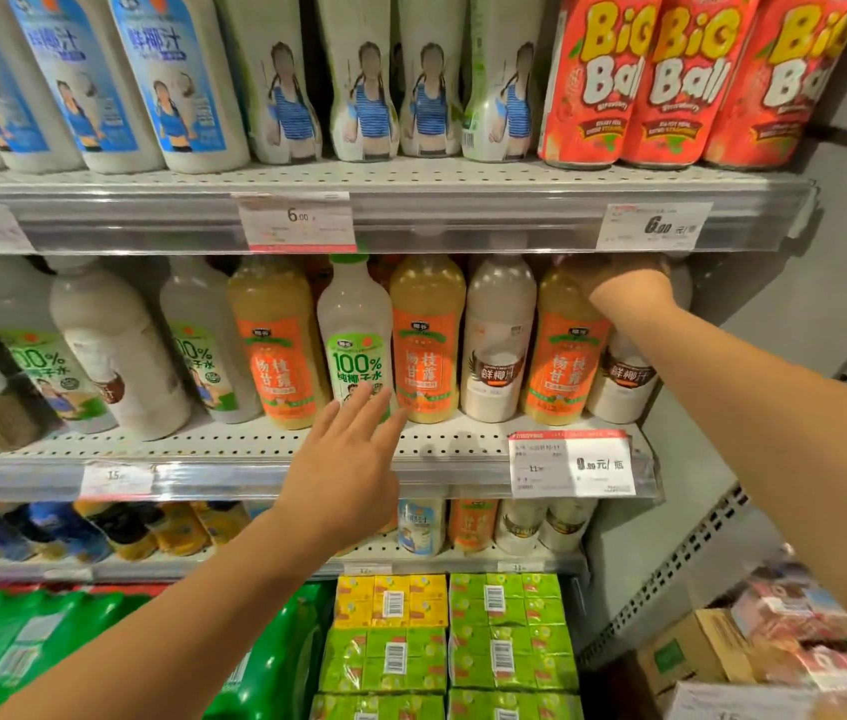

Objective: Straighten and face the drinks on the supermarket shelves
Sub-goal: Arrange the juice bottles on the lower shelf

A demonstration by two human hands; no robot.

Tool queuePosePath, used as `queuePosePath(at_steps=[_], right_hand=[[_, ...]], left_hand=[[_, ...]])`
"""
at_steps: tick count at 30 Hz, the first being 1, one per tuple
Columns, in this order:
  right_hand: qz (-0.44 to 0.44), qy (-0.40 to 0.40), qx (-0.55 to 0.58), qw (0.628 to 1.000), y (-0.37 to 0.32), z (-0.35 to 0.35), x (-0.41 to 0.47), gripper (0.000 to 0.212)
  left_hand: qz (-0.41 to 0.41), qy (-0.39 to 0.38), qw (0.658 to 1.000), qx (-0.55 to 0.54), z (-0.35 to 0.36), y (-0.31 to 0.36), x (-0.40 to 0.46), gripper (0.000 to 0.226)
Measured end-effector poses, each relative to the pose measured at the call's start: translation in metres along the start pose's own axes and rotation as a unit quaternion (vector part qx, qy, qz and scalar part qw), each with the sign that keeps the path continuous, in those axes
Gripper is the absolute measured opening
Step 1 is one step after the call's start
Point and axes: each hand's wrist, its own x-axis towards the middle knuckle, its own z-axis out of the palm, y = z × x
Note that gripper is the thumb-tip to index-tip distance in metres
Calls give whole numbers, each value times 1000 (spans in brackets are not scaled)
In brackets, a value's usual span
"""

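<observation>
The green-label bottle (354,335) stands upright on the middle shelf (234,444), label facing out; the left hand (348,459), fingers straight, touches its base. Farther right, the right hand (629,283) grips the white bottle (624,376) by its top.

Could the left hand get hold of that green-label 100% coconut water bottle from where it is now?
Probably yes. The left hand is open, its fingertips already at the front of the green-label bottle, with nothing between them. The orange-label bottles stand close on both sides, so wrapping fingers round it may be snug.
</observation>
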Motion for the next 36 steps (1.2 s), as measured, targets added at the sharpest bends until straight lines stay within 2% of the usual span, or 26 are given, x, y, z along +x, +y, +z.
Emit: queuePosePath(at_steps=[2,5,10,15,18,25,27,30,33,36], right_hand=[[-51,45,42,997,4,-2,-8,54],[-68,78,154,983,19,-8,-29,48],[-122,68,159,977,33,-10,-62,43],[-136,15,198,971,37,-10,-84,22],[-151,19,204,967,32,-14,-93,23],[-189,14,187,964,4,-30,-118,17],[-209,-9,188,960,-11,-26,-130,17],[-210,-46,191,958,-43,-10,-156,21],[-170,-110,222,954,-68,13,-181,22],[-138,-143,240,950,-90,38,-204,24]], left_hand=[[-5,-12,1000,-3,4,-1,-4,67],[-12,-20,1000,-8,7,0,-8,66],[-16,-25,998,-56,3,12,-11,69],[-7,-46,993,-113,-7,29,-7,65],[7,-54,989,-136,-18,38,-7,64],[22,-4,972,-235,-41,40,-8,63],[11,1,954,-300,-45,39,-7,72],[-10,4,901,-433,-54,31,-10,91],[-14,2,835,-550,-62,10,-24,87],[-33,5,808,-588,-62,-19,-43,91]])
